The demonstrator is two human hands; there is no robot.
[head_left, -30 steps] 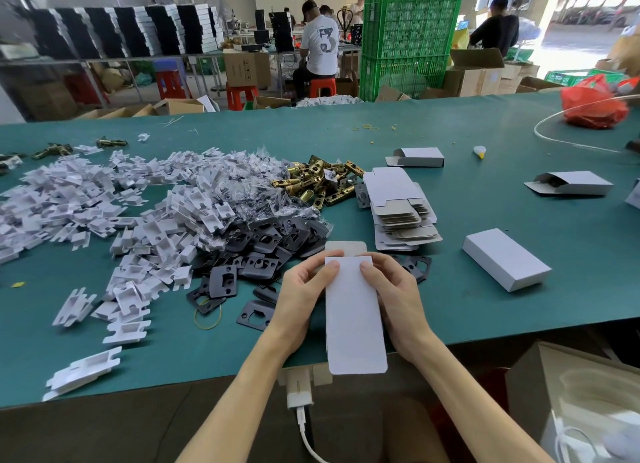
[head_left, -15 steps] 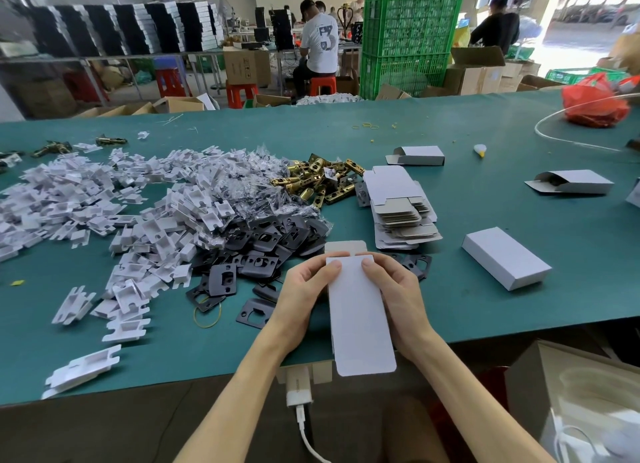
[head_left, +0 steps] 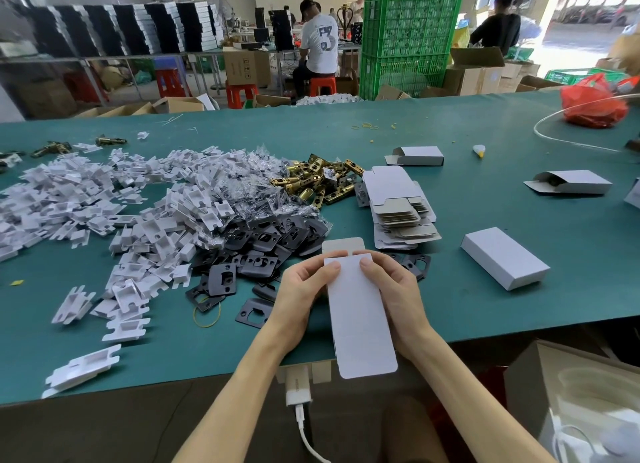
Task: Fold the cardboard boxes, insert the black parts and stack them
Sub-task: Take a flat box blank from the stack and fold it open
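Observation:
A flat white cardboard box blank (head_left: 360,317) is held lengthwise over the table's near edge. My left hand (head_left: 303,292) grips its left side and my right hand (head_left: 394,289) grips its right side, both thumbs on the top face near the far end. A grey flap sticks out beyond the thumbs. Black plate parts (head_left: 263,244) lie in a heap just beyond my left hand. A stack of flat box blanks (head_left: 398,209) sits beyond my right hand. One folded white box (head_left: 504,263) lies to the right.
White plastic inserts (head_left: 114,216) spread over the left of the green table (head_left: 485,306). Brass latches (head_left: 318,180) lie behind the black parts. Two half-open boxes (head_left: 417,156) (head_left: 571,182) sit further back. A red bag (head_left: 594,104) is far right. People work in the background.
The blank has shifted slightly toward me and to the right in both hands; my grip stays the same.

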